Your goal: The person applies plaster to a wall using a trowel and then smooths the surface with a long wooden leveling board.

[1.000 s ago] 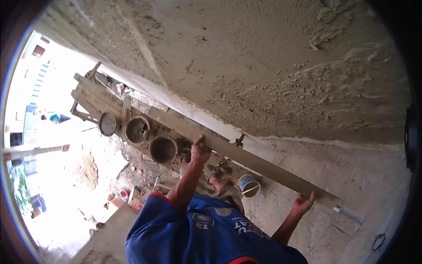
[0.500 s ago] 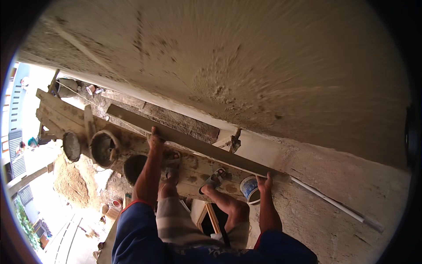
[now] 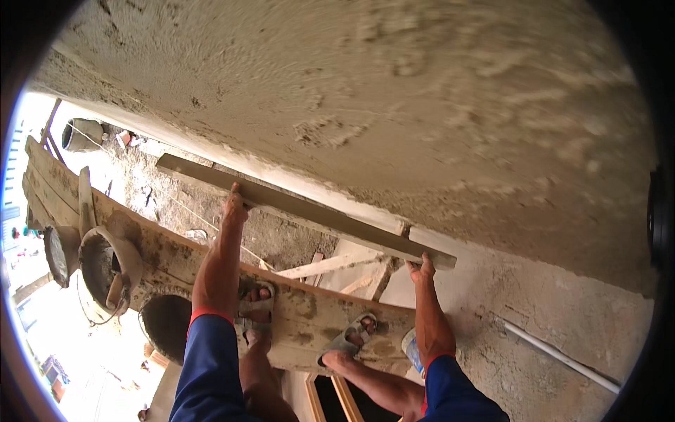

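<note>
A long, flat plasterer's straightedge (image 3: 316, 220), coated in grey-brown mortar, stretches across in front of me, its left end farther away. My left hand (image 3: 236, 202) grips its near edge left of the middle. Close to the right end, my right hand (image 3: 421, 269) holds the same edge, thumb on top. Both arms are stretched out. Beyond the straightedge stands a wall (image 3: 330, 105) covered with rough wet plaster, lumpy in patches. Whether the far edge of the straightedge touches the plaster I cannot tell.
I stand in sandals on a scaffold plank (image 3: 299, 309) high above the ground. Left of my feet are mortar buckets (image 3: 169, 327), one with a tool inside (image 3: 114, 292). A blue-and-white bucket (image 3: 412, 349) sits by my right foot. A white pipe (image 3: 559, 355) runs along the right wall.
Both hands have carried the straightedge upward and away from the plank, toward the plastered wall. My view has shifted too, with the plank and buckets now lower and farther left.
</note>
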The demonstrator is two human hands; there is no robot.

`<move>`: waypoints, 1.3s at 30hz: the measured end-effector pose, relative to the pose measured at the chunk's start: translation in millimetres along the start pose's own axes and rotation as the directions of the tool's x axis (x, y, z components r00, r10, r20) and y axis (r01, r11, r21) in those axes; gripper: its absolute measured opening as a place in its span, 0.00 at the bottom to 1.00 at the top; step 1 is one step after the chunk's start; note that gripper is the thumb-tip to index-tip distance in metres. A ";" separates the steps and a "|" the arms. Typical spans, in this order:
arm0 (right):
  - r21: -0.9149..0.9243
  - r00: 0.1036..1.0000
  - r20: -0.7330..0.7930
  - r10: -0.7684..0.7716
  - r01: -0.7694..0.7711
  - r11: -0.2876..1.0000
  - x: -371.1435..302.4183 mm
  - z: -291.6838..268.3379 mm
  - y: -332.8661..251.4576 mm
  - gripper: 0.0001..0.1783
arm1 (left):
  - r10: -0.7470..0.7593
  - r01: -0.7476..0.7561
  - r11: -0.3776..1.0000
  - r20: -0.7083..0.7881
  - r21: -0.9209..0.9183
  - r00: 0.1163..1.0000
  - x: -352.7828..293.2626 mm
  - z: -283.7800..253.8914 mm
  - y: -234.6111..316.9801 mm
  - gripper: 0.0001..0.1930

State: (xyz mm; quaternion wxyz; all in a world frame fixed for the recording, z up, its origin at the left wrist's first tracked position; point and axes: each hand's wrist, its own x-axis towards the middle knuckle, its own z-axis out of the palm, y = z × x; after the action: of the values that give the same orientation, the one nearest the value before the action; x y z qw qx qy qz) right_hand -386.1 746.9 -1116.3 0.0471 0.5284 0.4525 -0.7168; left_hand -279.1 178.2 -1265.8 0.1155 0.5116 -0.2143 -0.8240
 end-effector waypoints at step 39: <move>0.368 0.944 0.142 -0.298 0.230 0.901 -0.2 -30.2 -97.0 0.23 | 0.279 -0.262 0.951 0.090 -0.166 0.956 -117.3 149.7 4.4 0.35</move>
State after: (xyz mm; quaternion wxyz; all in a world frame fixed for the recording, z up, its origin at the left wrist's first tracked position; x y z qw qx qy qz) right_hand -417.3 824.8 -1059.0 -0.1004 0.3891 0.3802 -0.8331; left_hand -360.2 257.5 -1113.1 0.2540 0.4201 -0.2247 -0.8418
